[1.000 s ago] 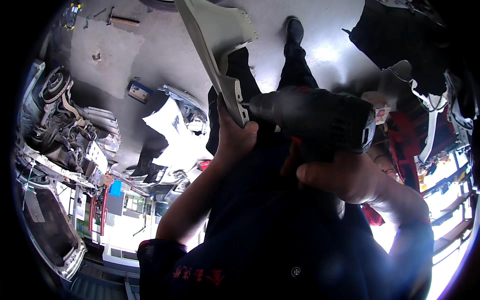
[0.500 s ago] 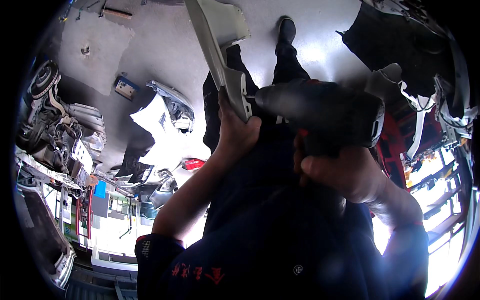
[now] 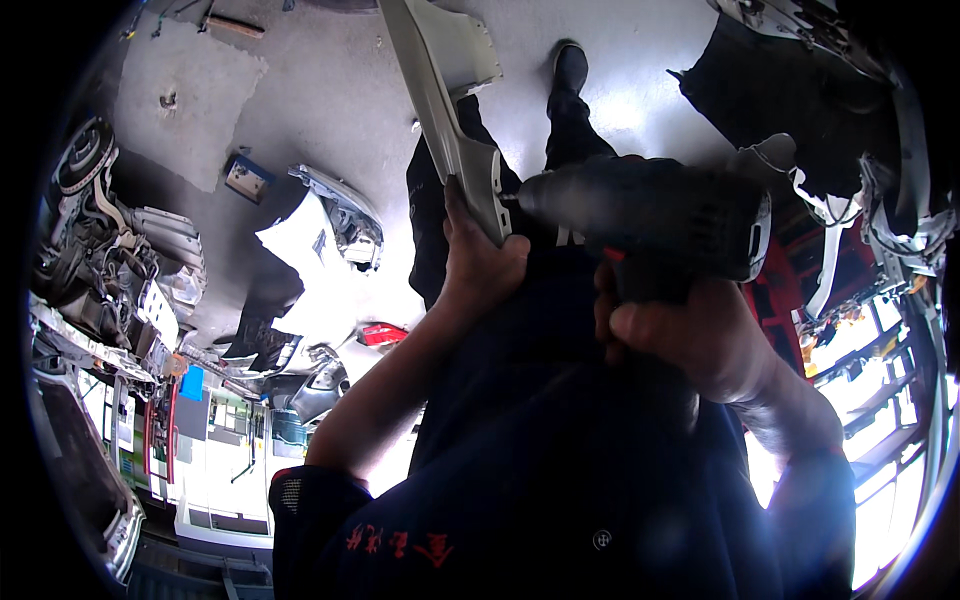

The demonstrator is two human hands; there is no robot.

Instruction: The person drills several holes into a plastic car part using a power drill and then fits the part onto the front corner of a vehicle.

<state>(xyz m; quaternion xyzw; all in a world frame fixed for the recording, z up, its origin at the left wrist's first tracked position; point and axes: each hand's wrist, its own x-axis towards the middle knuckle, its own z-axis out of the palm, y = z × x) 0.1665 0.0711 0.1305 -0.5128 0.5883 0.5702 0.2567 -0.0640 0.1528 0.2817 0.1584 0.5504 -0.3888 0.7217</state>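
Observation:
A long, pale grey-white car body panel, perhaps a fender, stretches from the top of the view down to my waist. Its narrow lower end is in my left hand, fingers wrapped round the left edge and thumb on the near end. My right hand grips the handle of a dark cordless drill held level and pointing left. The drill's tip meets or nearly meets the slotted flange on the panel's right edge; whether it touches I cannot tell. The trigger finger is partly hidden.
On the floor to the left lie a white bumper piece with a headlamp, a blue tray and a red lamp. Stripped car parts crowd the far left. A dark sheet and more body parts lie at the right.
The panel, my left hand and the drill have shifted slightly to the right together. Both grips are the same, with the drill's tip still at the flange.

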